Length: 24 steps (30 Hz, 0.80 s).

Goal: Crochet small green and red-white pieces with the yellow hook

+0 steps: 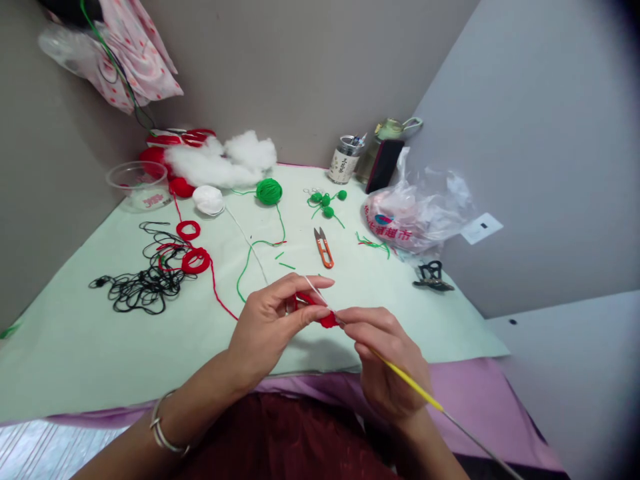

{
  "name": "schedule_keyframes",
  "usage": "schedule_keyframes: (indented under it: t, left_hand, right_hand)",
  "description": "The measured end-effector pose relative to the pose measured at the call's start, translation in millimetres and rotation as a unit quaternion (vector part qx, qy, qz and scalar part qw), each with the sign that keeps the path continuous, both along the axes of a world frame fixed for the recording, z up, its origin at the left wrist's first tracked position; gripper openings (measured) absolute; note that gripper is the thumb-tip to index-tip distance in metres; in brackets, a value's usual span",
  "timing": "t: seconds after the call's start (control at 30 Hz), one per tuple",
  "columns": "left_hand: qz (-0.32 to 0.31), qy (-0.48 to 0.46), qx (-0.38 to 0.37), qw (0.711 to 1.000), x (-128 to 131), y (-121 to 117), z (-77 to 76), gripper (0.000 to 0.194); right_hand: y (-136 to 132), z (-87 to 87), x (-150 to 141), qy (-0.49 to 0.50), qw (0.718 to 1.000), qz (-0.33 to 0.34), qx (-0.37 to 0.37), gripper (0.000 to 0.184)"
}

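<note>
Near the front edge of the table, my left hand (267,320) pinches a small piece of red crochet work (329,320), partly hidden by the fingers. A strand of white yarn (316,291) runs over my left index finger down to the work. My right hand (387,353) grips a crochet hook with a yellow handle (411,383), its tip at the red piece. The white yarn ball (209,201) lies behind, trailing its strand toward my left hand. Two red crocheted rings (195,261) rest to the left, and a red strand leads from there toward my left hand.
Orange thread snips (325,251) lie mid-table near a green yarn ball (269,192) and small green balls (326,200). Tangled black cord (150,287) is at left, white stuffing (215,163) behind. A plastic bag (415,210), a pen tin (345,161) and a black claw clip (433,277) are at right.
</note>
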State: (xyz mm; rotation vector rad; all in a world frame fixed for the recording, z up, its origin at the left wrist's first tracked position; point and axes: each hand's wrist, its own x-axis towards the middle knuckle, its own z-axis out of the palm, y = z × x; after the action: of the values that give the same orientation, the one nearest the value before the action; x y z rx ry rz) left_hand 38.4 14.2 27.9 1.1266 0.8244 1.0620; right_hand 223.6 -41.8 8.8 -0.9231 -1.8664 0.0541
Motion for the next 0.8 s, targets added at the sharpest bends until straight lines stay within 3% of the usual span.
schedule_keyframes:
  t: [0.27, 0.43, 0.6, 0.7, 0.8]
  left_hand:
    - [-0.025, -0.006, -0.028, 0.999, 6, -6, -6.9, 0.036]
    - [-0.016, -0.018, -0.031, 0.999, 12, -12, -12.8, 0.036]
    - [-0.127, -0.130, -0.196, 0.964, 9, -9, -13.1, 0.047]
    - [-0.137, -0.145, -0.235, 0.951, 5, -5, -14.1, 0.045]
    - [-0.094, -0.121, -0.196, 0.969, 4, -4, -15.5, 0.039]
  right_hand:
    - [-7, -6.4, 1, -0.034, 0.999, -0.031, 0.005, 0.026]
    - [-7, -16.7, -3, -0.045, 0.997, -0.054, 0.019, 0.043]
    - [-5, -20.6, -3, -0.107, 0.990, -0.083, 0.048, 0.050]
    - [-4, -14.2, -2, 0.012, 0.998, -0.057, 0.000, 0.038]
    - [-1, -6.4, -4, 0.195, 0.978, -0.019, -0.075, 0.026]
